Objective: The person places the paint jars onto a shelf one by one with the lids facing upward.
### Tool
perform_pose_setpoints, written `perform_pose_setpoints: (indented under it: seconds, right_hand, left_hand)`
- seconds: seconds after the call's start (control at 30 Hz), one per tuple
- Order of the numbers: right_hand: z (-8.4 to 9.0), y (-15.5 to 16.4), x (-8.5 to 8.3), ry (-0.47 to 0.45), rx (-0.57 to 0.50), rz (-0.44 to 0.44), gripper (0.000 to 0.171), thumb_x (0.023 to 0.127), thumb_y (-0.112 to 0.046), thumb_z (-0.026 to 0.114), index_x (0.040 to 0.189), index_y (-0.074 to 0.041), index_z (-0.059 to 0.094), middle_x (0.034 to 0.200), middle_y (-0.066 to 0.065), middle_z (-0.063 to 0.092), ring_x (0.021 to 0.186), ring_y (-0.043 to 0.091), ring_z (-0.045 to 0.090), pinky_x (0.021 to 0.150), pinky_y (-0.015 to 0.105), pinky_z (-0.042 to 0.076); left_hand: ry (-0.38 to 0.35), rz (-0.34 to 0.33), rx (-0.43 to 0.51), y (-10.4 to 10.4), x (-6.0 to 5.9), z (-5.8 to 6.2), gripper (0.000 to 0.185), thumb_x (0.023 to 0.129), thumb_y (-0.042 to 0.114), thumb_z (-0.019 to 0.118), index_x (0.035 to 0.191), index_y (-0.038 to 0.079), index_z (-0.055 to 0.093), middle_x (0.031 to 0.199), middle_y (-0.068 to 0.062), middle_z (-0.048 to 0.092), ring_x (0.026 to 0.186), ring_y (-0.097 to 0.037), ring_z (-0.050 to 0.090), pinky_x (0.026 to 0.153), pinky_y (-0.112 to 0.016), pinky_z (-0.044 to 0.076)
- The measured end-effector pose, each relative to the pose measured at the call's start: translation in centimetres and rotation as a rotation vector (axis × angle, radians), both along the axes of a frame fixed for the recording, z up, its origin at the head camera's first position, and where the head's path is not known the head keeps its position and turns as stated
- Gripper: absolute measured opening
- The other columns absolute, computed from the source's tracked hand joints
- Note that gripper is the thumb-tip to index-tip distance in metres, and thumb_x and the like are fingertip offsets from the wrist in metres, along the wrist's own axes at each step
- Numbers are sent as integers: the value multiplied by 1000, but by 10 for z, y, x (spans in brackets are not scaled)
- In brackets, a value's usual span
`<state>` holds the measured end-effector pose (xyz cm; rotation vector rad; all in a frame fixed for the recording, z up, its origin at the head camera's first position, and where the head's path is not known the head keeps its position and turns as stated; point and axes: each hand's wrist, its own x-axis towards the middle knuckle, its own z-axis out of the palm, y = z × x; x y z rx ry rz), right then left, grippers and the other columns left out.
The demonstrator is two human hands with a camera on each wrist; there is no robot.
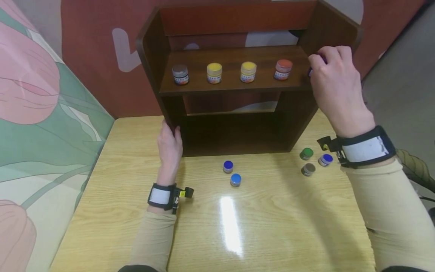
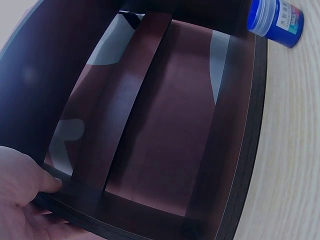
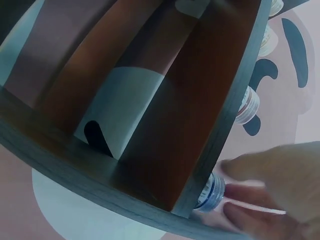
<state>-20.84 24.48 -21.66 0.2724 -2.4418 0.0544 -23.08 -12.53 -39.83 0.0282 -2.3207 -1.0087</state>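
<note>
A dark brown wooden shelf (image 1: 238, 90) stands on the table. My left hand (image 1: 170, 145) grips its left side panel near the bottom, thumb on the inner side; the left wrist view shows the hand (image 2: 25, 195) at the panel's edge. At the right end of the upper board, my right hand (image 1: 338, 87) holds a blue paint jar (image 3: 212, 192) by its lid, fingertips around it. The shelf edge partly hides this jar. Along the same board stand a grey-black jar (image 1: 180, 74), two yellow jars (image 1: 214, 73) (image 1: 248, 71) and an orange-red jar (image 1: 283, 69).
On the table (image 1: 265, 226) in front of the shelf are a dark blue jar (image 1: 228, 166) and a lighter blue jar (image 1: 235, 180). Right of it are a green jar (image 1: 306, 153), a grey-brown jar (image 1: 308, 169) and another blue jar (image 1: 325, 159). A patterned wall (image 1: 85, 75) is behind.
</note>
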Motion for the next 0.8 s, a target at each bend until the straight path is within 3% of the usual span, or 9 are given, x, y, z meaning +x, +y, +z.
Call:
perform_pose_setpoints:
  seconds: [0.3, 0.67, 0.8]
  right_hand:
    - [-17, -14, 10, 163, -85, 255, 22, 94, -3, 62, 111, 8, 68, 116, 26, 64, 110, 42, 54, 93, 59, 55]
    - [-64, -28, 20, 284, -166, 467, 16, 92, 2, 59, 103, 9, 69, 109, 25, 67, 103, 43, 59, 94, 53, 51]
    - [-83, -34, 26, 280, -182, 507, 16, 91, 2, 60, 102, 9, 69, 108, 25, 67, 102, 42, 59, 94, 51, 51]
  left_hand:
    - [9, -3, -5, 0, 1, 0, 38, 101, 12, 56, 133, -7, 50, 120, -30, 65, 112, -47, 64, 96, -57, 52]
    - [18, -7, -15, -1, 2, -1, 36, 101, 11, 56, 132, -7, 50, 120, -30, 65, 111, -46, 65, 95, -56, 53]
    - [16, -9, -18, 0, 2, 0, 36, 101, 11, 56, 131, -7, 50, 119, -29, 65, 111, -46, 64, 96, -56, 53]
